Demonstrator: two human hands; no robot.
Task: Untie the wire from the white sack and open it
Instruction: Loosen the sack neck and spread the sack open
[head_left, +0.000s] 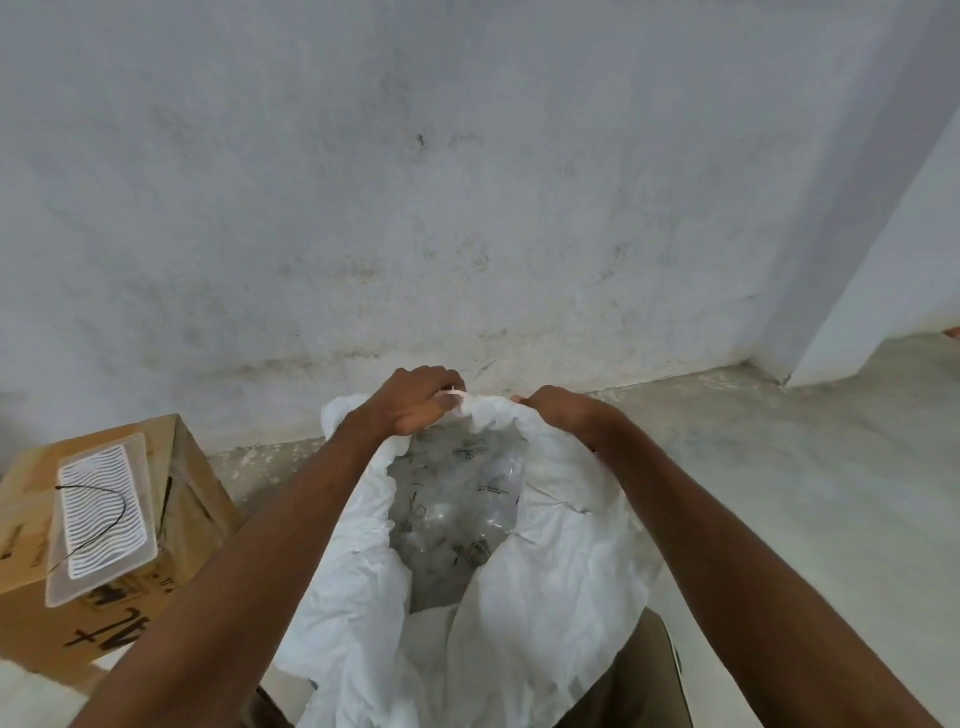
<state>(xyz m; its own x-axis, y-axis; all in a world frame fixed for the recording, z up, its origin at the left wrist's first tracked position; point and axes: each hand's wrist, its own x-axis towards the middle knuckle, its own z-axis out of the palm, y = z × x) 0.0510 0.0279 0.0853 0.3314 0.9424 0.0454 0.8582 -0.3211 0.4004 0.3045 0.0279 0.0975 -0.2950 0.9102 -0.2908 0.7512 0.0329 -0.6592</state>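
Left hand (415, 402): fingers curled over the far rim of the white sack (545, 587), gripping a bunched fold of the fabric at the top edge. Knuckles up, thumb side toward the sack mouth.

Right hand (558, 413): also curled, gripping the far rim just to the right of the left hand. Fingertips are tucked into the fabric, so the exact pinch is hidden. The two hands sit close together, with a short stretch of gathered rim between them.

Sack: directly below and in front of both hands, mouth pulled open and facing up. Rim is crumpled and folded outward on the near and right sides. Inside is a clear plastic liner (457, 499) with dark printed marks; contents can't be made out. Both forearms run down along the left and right sides of the opening.

Wire (101, 506): thin, dark, bent in a loose arc, lying off the sack on a clear lid with wavy white lines (106, 519). The lid rests on top of a cardboard box (192, 499) with black handwriting, well left of the sack and apart from both hands.

Sack and box stand on a pale concrete floor (779, 467), near a stained grey wall (467, 182).
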